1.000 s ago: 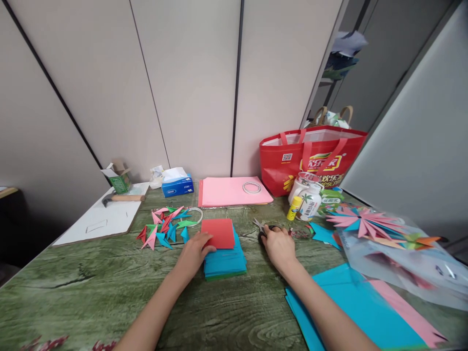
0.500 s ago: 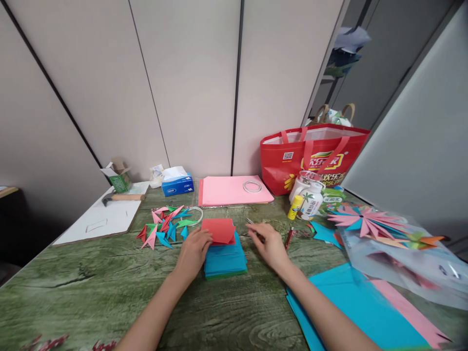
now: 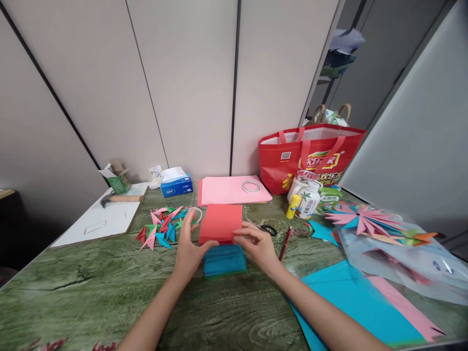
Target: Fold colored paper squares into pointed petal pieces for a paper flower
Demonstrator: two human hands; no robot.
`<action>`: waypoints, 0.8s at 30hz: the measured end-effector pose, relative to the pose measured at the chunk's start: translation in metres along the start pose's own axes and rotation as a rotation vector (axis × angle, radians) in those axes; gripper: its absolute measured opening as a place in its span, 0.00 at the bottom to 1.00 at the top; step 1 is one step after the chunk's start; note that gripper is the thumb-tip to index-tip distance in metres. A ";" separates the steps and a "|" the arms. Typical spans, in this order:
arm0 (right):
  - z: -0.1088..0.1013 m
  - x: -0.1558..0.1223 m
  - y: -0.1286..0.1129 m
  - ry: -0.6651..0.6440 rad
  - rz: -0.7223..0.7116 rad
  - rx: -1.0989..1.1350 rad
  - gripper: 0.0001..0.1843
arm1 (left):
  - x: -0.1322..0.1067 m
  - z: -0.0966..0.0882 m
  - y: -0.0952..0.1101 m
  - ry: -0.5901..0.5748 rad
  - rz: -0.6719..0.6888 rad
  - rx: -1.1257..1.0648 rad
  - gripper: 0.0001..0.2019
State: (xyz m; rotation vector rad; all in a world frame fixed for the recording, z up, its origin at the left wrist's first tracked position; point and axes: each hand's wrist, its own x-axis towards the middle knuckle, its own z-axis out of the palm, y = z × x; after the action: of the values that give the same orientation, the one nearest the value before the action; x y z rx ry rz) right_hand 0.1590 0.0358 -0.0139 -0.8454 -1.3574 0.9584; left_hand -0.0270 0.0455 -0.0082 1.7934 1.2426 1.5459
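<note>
Both hands are at a small stack of red paper squares [image 3: 221,220], tilted up over the far part of a blue paper stack [image 3: 224,262]. My left hand [image 3: 188,248] grips its left side, thumb along the near edge and fingers curved around the far left. At the near right corner, my right hand [image 3: 258,245] pinches the red paper between thumb and fingers. Just beyond my right hand lie scissors with black handles [image 3: 269,229], partly hidden. Left of my left hand is a cluster of folded paper pieces [image 3: 164,228] in red, pink, green and blue.
Pink sheets [image 3: 223,190] with rings lie at the back, beside a tissue box [image 3: 177,185]. A red bag [image 3: 310,156], white bottle [image 3: 310,201] and glue stick [image 3: 293,206] stand right. Blue sheets [image 3: 340,302] lie near right; a hammer [image 3: 122,198] is far left.
My right hand has left the scissors and moved left onto the red paper. My left hand has shifted its grip, and the red paper is raised and turned more squarely toward me.
</note>
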 end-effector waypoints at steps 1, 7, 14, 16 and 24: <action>0.001 0.002 -0.004 0.023 -0.009 0.041 0.09 | 0.002 0.001 0.001 -0.002 -0.104 -0.124 0.46; 0.013 0.003 -0.009 -0.026 0.090 0.096 0.13 | 0.004 0.001 0.020 -0.198 -0.328 -0.580 0.42; 0.021 -0.005 0.006 0.011 0.053 0.136 0.13 | -0.002 0.006 0.021 -0.073 -0.470 -0.583 0.21; 0.019 -0.005 0.005 -0.009 0.069 0.193 0.21 | -0.004 0.009 0.018 -0.050 -0.478 -0.512 0.18; 0.013 -0.012 0.009 -0.027 0.097 -0.031 0.18 | -0.013 0.014 0.015 0.010 -0.427 -0.263 0.12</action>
State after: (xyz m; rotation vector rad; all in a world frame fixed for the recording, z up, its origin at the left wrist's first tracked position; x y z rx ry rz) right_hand 0.1458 0.0275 -0.0264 -0.9321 -1.3669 1.0290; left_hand -0.0084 0.0297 -0.0065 1.2582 1.2592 1.3947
